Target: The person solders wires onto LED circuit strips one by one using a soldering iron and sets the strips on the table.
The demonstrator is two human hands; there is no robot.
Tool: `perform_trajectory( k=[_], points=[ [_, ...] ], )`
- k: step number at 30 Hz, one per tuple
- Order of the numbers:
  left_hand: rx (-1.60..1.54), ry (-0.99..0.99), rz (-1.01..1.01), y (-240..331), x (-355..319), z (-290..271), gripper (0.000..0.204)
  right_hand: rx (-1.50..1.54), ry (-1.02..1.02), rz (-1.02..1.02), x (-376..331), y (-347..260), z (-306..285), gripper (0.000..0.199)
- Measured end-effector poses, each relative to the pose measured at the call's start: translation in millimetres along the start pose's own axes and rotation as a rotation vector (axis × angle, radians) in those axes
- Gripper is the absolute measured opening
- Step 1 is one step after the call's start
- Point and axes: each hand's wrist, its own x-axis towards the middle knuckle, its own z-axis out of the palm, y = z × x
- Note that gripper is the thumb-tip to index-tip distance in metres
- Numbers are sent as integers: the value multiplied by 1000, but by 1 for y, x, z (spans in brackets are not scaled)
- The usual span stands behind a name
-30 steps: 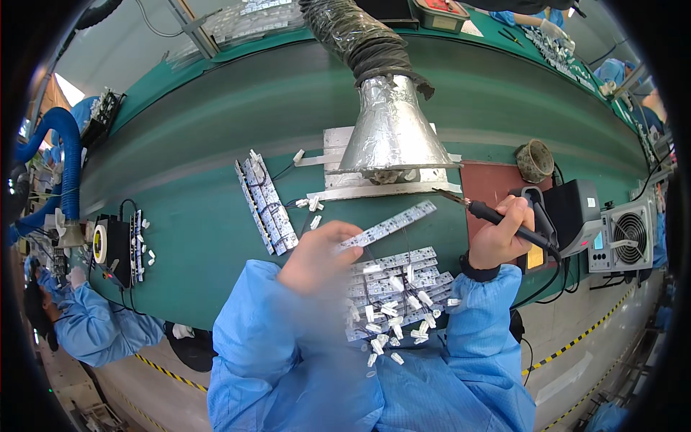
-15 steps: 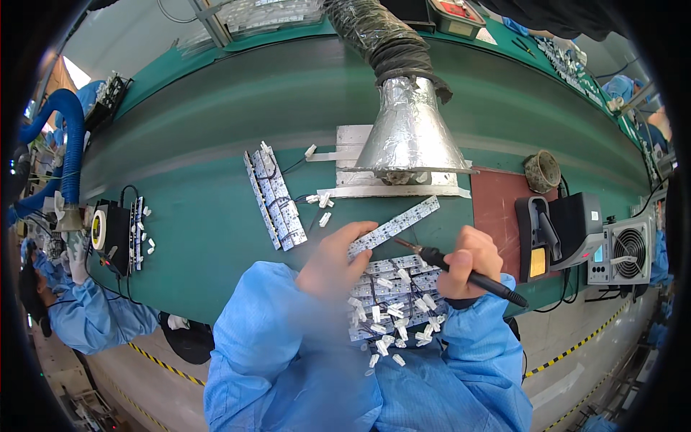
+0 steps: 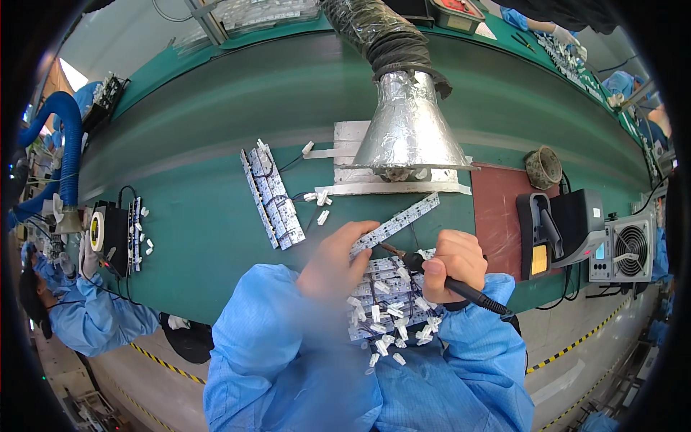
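My left hand [image 3: 332,261] is closed on the near end of a white circuit board strip [image 3: 403,222], which slants up and away to the right. A black soldering iron [image 3: 471,294] is gripped in my right hand [image 3: 456,266], its tip beside the strip close to my left fingertips. Whether the tip touches the board I cannot tell. Just below both hands lies a stack of similar strips [image 3: 374,290], strewn with dark wires and several white connectors [image 3: 394,309]. A smear blurs part of my left hand and sleeve.
A foil-covered fume hood [image 3: 414,129] stands beyond the hands. More wired strips [image 3: 272,198] lie to the left. On the right are a soldering iron stand [image 3: 536,237], a dark station [image 3: 576,223], a small pot [image 3: 543,168] and a fan unit [image 3: 626,252]. A co-worker [image 3: 93,309] sits far left.
My right hand and the soldering iron have moved left, bringing the tip nearer to my left fingers. My left hand and its strip have hardly moved.
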Motion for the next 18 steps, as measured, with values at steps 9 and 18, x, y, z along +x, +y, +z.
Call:
perform_trajectory(
  k=[9,18],
  points=[
    [-2,-1,-28,4,0,0,39,33,10,-11,0,0,2,27],
    [15,13,-9,3,0,1,39,41,16,-29,0,2,5,27]
  ],
)
